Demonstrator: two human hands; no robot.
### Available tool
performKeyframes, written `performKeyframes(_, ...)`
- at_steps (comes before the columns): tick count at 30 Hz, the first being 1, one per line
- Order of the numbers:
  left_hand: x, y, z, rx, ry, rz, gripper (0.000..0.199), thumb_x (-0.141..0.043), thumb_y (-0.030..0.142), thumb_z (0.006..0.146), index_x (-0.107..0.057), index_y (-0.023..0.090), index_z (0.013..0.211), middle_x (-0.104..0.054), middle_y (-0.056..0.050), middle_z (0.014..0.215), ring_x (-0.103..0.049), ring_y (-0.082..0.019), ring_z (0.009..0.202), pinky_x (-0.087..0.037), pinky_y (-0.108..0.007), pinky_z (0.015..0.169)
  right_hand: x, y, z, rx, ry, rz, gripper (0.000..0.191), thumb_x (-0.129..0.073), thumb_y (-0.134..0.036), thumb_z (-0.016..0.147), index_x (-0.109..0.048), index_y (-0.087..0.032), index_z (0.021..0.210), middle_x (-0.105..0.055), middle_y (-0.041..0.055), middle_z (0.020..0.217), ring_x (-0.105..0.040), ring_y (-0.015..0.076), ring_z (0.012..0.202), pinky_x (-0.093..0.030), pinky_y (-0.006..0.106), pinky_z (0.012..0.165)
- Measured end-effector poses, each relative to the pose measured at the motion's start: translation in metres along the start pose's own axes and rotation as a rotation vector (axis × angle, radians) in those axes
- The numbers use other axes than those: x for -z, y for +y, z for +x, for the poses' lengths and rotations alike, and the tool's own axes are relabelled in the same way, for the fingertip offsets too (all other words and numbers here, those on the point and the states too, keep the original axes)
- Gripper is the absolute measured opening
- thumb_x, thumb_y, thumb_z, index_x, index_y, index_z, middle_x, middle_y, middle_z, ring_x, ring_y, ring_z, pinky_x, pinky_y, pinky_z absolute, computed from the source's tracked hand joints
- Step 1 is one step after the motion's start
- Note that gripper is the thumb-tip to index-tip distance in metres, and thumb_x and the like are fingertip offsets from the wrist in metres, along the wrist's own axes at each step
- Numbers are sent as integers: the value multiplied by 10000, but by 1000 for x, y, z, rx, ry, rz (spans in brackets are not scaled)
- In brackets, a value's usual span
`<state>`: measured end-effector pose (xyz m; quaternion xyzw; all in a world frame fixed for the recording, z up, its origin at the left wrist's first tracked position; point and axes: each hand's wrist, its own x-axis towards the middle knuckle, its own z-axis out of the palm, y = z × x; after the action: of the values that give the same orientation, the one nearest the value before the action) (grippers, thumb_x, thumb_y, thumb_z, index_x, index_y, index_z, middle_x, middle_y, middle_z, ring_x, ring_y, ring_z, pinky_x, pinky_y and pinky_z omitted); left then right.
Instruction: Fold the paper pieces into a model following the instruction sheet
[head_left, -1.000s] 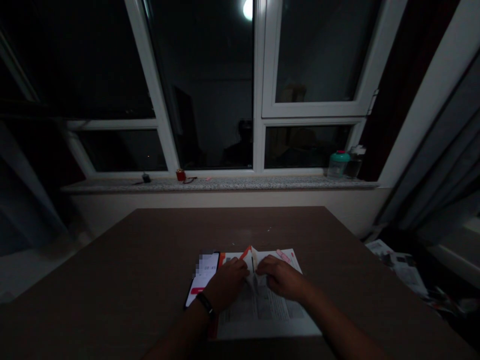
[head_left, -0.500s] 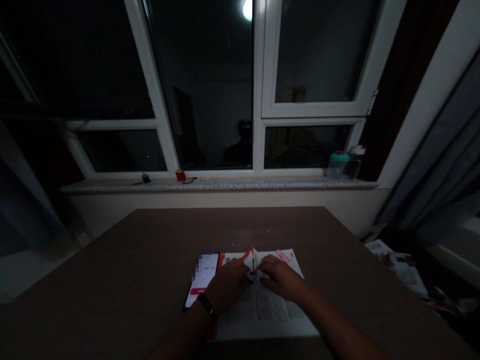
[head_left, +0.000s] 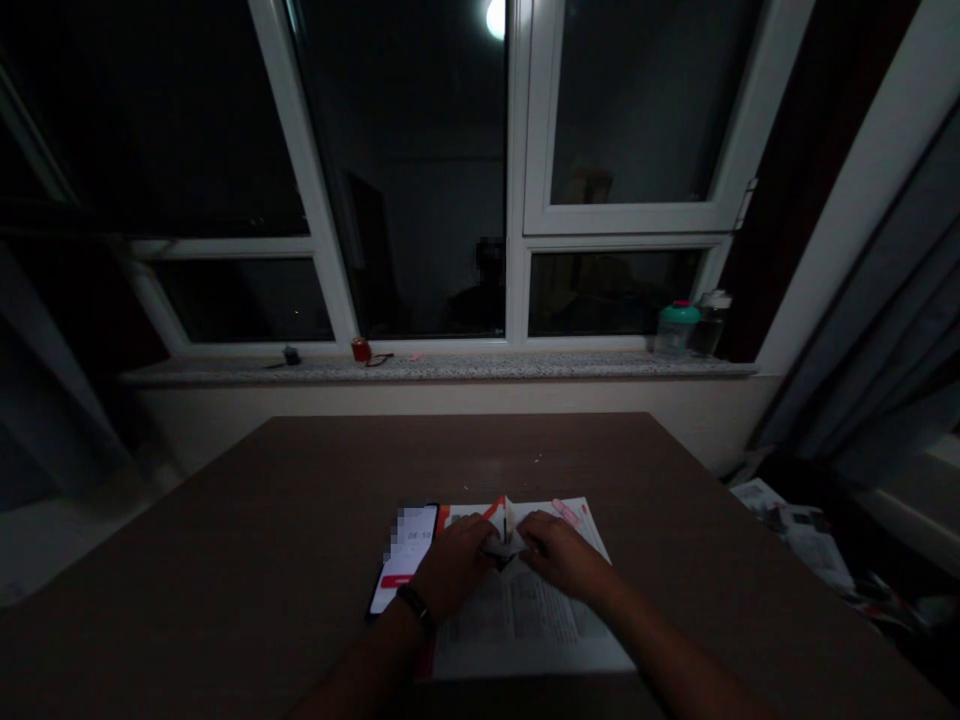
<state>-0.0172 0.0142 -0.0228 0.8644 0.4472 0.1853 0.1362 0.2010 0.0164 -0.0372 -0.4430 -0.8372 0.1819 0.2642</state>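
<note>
Between both hands stands a small folded piece of printed paper (head_left: 506, 517), white with an orange-red edge, its top coming to a point. My left hand (head_left: 456, 560), with a dark band on the wrist, grips the paper's left side with curled fingers. On the other side, my right hand (head_left: 556, 550) pinches the paper's right edge. A dark part shows at the bottom of the paper; dim light hides its details. Under the hands lies a printed booklet or sheet (head_left: 525, 645) with a red-orange left edge. A small pink object (head_left: 565, 512) rests on its upper right.
A lit phone (head_left: 405, 565) lies left of the booklet on the brown table (head_left: 225, 560). Tiny white scraps sit beyond the hands. On the windowsill (head_left: 465, 367) stand a small red jar (head_left: 361, 350) and a green-lidded bottle (head_left: 677, 328). Papers (head_left: 795, 530) are piled at right.
My left fingers have curled in more, and the lower part of the folded paper has spread a little between the hands. My right hand has barely shifted.
</note>
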Motion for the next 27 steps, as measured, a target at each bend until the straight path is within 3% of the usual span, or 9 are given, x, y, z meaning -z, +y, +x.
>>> performKeyframes(4,1,3,0,-1,-39,56,161,-548,80,840,-607,191,941,-621,-39,1035,-547,-214,984,-410,-322,860,5,-6,0,71,-35,27,148,-543,-56,754,-600,-176,819,-601,42,900,-551,187,905,-414,276,808)
performKeyframes(8,3,7,-2,-58,-61,106,281,-477,17,833,-647,199,963,-611,-42,1075,-528,-213,1023,-398,-335,890,10,-10,-4,188,-123,43,334,-507,-26,720,-644,-197,972,-618,60,1055,-535,207,1047,-405,312,939)
performKeyframes(18,5,6,-5,-179,-139,202,298,-407,101,959,-672,221,1026,-581,-51,1058,-515,-210,1030,-380,-336,918,12,-14,-13,166,-200,-82,375,-474,-59,766,-675,-168,1063,-599,101,1067,-548,232,1030,-433,352,933)
performKeyframes(27,15,6,-7,-170,-172,231,328,-447,69,904,-671,249,1063,-643,-48,971,-572,-222,949,-413,-344,853,23,-22,-14,168,-256,-102,469,-498,-57,699,-680,-190,1110,-605,101,1102,-547,240,1067,-415,363,970)
